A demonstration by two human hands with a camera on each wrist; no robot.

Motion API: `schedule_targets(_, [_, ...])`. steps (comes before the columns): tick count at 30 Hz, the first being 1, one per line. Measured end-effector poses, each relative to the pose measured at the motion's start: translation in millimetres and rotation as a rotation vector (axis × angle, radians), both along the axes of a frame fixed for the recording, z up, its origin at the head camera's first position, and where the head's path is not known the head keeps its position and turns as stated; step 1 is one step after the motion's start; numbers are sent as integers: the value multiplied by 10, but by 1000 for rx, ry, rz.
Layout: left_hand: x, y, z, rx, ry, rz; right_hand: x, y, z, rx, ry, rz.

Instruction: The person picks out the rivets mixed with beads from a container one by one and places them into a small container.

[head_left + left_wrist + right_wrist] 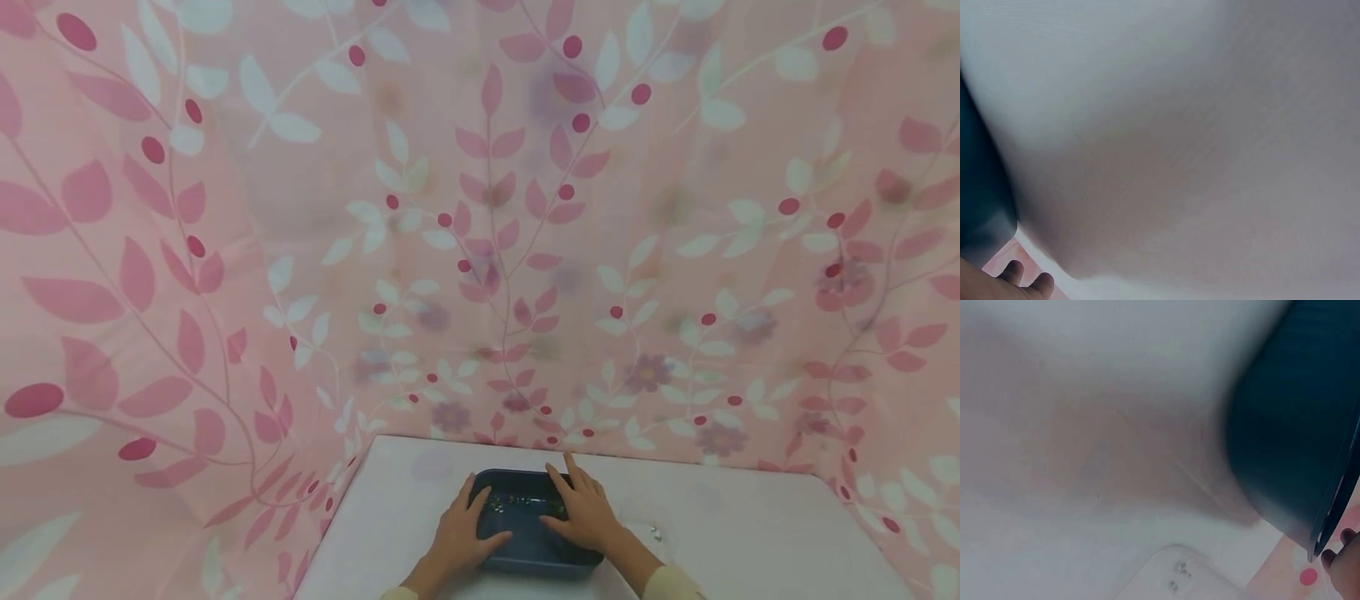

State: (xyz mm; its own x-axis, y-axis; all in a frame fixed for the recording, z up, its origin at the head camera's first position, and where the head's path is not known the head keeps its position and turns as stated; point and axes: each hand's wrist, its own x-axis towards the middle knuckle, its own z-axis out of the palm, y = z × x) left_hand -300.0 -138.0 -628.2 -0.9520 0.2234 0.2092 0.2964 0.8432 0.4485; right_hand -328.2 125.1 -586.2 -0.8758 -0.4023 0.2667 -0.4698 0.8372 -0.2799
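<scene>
A dark blue rectangular basin (517,546) sits between both hands, several tiny shiny bits (497,502) scattered at its far end; their kind is too small to tell. My left hand (459,533) lies over the left rim, with thumb and a forefinger showing against the inside. Over the right rim is my right hand (588,512), its fingers spread toward the far corner and its thumb pointing inward. In the right wrist view, fingertips show beside the rim of the basin (1291,437). The left wrist view catches two fingertips past the basin's corner (985,231).
A transparent shallow tray (1207,575) with a few small silvery pieces (656,533) lies on the white table (757,533), right of the basin. Pink leaf-patterned fabric (510,250) hangs behind the table and down both sides.
</scene>
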Motion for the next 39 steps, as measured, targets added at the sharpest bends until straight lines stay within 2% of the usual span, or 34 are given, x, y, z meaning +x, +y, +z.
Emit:
schedule_targets(3, [16,14,6,-7,-1,1,15,-41,-19,-18,25,23])
schedule_targets(10, [58,24,86,-3,40,-6,-39,-162,-107,-81,180,67])
schedule_targets(12, [56,33,93,-9,59,-8,-58,-201,-134,-117,203,62])
schedule_targets(16, [12,68,75,-13,39,0,-104,-271,-177,-186,205,36])
schedule_targets(19, [-13,76,54,-9,6,-4,-131,-335,-201,-231,161,7])
schedule_targets(22, [0,51,34,-15,-16,5,-157,-443,-242,-291,75,2])
schedule_targets(24, [32,25,25,-21,-13,13,-165,-537,-282,-336,-2,0])
schedule_targets(27, [29,-28,58,-34,9,17,-224,-702,-291,-378,-69,-6])
schedule_targets(32, [31,-41,58,-30,66,-17,-231,-859,-327,-377,-94,-25])
schedule_targets(35, [25,-33,36,-33,106,-29,-214,-904,-370,-380,-113,10])
schedule_targets(39, [6,-16,2,-38,85,-30,-198,-937,-425,-382,-145,44])
